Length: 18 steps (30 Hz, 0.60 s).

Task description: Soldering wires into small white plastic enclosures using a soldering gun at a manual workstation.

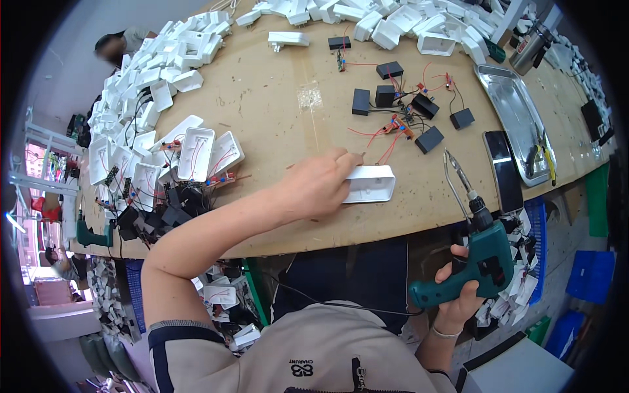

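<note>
My left hand point(320, 185) is closed on a white plastic case point(371, 186) near the table's front edge. The case lies with its hollow side showing. My right hand point(460, 302) grips a green soldering gun point(493, 262), fingers around its handle, in front of the table edge. The gun's metal tip and a thin curved feed tube point up and away, apart from the case. Just beyond the case are a small circuit board point(401, 127) with red wires and several black blocks point(430, 139).
White cases point(190, 49) are heaped along the far and left edges. Wired cases point(196, 154) lie at the left. A phone point(503, 171), a metal tray point(508, 98), pliers point(542, 154) and a steel flask point(532, 47) are at the right. The gun's cord point(341, 305) crosses my lap.
</note>
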Available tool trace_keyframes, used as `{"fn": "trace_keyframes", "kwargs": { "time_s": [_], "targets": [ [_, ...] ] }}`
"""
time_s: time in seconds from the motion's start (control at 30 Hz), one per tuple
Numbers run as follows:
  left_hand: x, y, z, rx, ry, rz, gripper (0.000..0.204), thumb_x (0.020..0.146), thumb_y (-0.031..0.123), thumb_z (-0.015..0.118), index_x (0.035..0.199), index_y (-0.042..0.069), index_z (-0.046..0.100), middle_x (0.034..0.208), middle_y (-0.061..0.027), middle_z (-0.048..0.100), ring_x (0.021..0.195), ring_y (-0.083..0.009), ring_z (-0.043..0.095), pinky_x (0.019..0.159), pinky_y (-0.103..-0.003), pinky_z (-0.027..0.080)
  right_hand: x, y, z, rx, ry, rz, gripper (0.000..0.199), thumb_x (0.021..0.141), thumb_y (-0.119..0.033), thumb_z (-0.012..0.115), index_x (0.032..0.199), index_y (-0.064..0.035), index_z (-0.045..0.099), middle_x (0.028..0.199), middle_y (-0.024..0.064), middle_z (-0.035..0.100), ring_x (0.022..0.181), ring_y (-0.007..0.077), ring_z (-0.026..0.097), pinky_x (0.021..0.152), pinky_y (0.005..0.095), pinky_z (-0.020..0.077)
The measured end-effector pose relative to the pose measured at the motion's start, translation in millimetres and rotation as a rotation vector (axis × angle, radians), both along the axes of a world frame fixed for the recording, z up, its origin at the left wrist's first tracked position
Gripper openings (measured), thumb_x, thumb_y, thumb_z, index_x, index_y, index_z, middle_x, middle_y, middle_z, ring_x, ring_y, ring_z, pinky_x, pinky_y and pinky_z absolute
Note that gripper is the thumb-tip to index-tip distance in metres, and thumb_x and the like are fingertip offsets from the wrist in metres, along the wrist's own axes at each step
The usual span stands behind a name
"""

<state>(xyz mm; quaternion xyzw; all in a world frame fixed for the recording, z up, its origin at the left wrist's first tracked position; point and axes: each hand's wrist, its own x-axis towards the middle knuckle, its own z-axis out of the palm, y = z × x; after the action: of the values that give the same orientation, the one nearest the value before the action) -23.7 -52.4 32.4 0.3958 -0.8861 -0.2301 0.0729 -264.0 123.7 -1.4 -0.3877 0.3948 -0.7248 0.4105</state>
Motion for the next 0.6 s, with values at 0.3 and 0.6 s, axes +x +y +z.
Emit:
{"fn": "trace_keyframes", "kwargs": {
  "time_s": [0.3, 0.6],
  "targets": [
    [-4, -91, 20, -0.105, 0.157, 0.3, 0.046, 0.078, 0.029, 0.059, 0.111, -0.002, 0.051, 0.106, -0.0202, 0.052, 0.097, -0.0322, 0.053, 0.082, -0.038, 0.044, -7, 8, 5, -0.026, -0.011, -0.034, 0.067, 0.083, -0.036, 0.058, 0.128, 0.0039, 0.028, 0.11, 0.0262, 0.051, 0.065, 0.0164, 0.059, 0.051, 0.0229, 0.0504],
    [-31, -225, -29, -0.473, -0.005, 0.261, 0.047, 0.071, 0.034, 0.067, 0.109, 0.005, 0.058, 0.114, -0.0148, 0.048, 0.11, -0.0266, 0.043, 0.089, -0.038, 0.037, -8, 0, 2, 0.06, 0.018, -0.099, 0.07, 0.082, -0.038, 0.06, 0.126, 0.0058, 0.029, 0.107, 0.0249, 0.052, 0.063, 0.0154, 0.059, 0.049, 0.0215, 0.0492]
  ]
}}
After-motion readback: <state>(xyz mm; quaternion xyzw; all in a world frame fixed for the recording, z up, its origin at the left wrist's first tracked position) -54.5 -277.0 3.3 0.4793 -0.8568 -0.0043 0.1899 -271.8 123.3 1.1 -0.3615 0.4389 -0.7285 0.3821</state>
